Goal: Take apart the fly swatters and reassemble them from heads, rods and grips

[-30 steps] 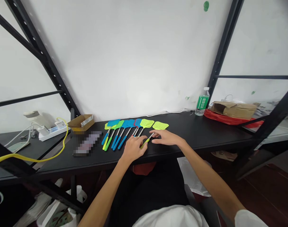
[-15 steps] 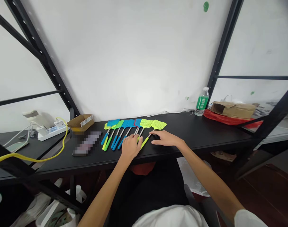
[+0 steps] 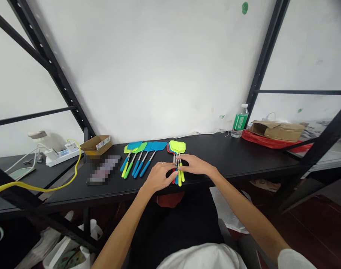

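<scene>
A small bundle of fly swatters (image 3: 177,146) lies on the black table between my hands. Its heads overlap, yellow-green on top with red and blue edges showing beneath, and the handles run side by side toward me. My left hand (image 3: 160,176) grips the bundle's handles from the left, thumb and fingers closed around that side. From the right, my right hand (image 3: 197,164) pinches the same shafts with its fingertips. Several other swatters lie fanned out farther left, among them a blue swatter (image 3: 158,146) and a green swatter (image 3: 139,148).
Left of the swatters are a blurred flat object (image 3: 104,170) and an open cardboard box (image 3: 96,145). A yellow cable (image 3: 75,170) and a power strip (image 3: 62,157) lie beyond. At the right stand a water bottle (image 3: 239,121) and a torn carton (image 3: 279,130) on red plastic.
Both hands have drawn the right-hand swatters together into one bundle. My left hand has moved right with some of them; the rightmost yellow-green one has shifted left. The left group stays put.
</scene>
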`<state>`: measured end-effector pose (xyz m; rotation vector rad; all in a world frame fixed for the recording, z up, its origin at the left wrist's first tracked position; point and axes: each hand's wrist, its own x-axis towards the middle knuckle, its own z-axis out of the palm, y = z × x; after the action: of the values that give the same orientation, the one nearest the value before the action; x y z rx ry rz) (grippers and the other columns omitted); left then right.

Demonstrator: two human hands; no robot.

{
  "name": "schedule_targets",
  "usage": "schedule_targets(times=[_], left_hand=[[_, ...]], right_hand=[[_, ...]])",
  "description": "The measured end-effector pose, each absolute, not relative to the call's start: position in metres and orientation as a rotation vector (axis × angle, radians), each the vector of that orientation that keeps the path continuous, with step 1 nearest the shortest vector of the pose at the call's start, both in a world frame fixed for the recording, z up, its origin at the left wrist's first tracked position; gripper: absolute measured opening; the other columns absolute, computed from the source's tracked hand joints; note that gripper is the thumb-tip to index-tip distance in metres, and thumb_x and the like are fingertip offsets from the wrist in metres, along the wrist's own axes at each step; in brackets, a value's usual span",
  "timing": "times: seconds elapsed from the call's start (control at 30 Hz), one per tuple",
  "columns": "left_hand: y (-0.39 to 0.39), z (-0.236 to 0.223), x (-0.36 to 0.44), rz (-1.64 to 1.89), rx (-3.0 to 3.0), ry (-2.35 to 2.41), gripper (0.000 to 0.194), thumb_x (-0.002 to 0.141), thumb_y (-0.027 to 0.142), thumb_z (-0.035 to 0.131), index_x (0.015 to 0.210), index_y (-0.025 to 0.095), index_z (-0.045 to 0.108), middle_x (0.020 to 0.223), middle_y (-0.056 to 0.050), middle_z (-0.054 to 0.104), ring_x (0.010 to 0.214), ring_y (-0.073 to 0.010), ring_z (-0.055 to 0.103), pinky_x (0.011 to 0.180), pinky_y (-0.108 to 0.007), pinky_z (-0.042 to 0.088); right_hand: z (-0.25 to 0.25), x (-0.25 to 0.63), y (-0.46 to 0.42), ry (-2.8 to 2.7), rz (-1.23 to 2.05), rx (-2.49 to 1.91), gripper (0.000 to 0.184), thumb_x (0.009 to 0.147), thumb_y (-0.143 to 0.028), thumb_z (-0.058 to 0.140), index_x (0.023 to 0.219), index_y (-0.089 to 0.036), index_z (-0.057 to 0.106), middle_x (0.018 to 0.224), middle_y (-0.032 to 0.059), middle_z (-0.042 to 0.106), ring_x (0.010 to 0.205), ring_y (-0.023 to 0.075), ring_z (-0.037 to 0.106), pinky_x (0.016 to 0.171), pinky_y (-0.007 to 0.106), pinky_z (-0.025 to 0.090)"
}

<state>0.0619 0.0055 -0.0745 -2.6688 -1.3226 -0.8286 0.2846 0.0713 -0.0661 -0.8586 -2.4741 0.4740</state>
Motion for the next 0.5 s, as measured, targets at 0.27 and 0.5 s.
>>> schedule_targets(times=[0.27, 0.5], left_hand=[[0.006, -0.075, 0.065, -0.788, -2.637, -1.29, 0.033, 0.098, 0.042, 0.049, 0.119, 0.026, 0.069, 0.125, -0.006, 0.069, 0.112, -0.0246, 0.063, 0.092, -0.038, 0.047], [0.011, -0.082, 0.067, -0.806, -2.412, -1.479, 0.028, 0.096, 0.034, 0.05, 0.112, 0.024, 0.071, 0.116, -0.005, 0.073, 0.105, -0.0246, 0.064, 0.093, -0.039, 0.046]], right_hand=[[-0.069, 0.28, 0.072, -2.503, 0.402, -0.894, 0.042, 0.092, -0.044, 0.059, 0.126, -0.02, 0.064, 0.13, 0.0126, 0.063, 0.119, 0.0299, 0.059, 0.102, 0.044, 0.045], [-0.077, 0.289, 0.086, -2.48, 0.396, -1.004, 0.052, 0.09, -0.05, 0.059, 0.13, -0.018, 0.062, 0.135, 0.0144, 0.061, 0.125, 0.0325, 0.056, 0.105, 0.045, 0.042]])
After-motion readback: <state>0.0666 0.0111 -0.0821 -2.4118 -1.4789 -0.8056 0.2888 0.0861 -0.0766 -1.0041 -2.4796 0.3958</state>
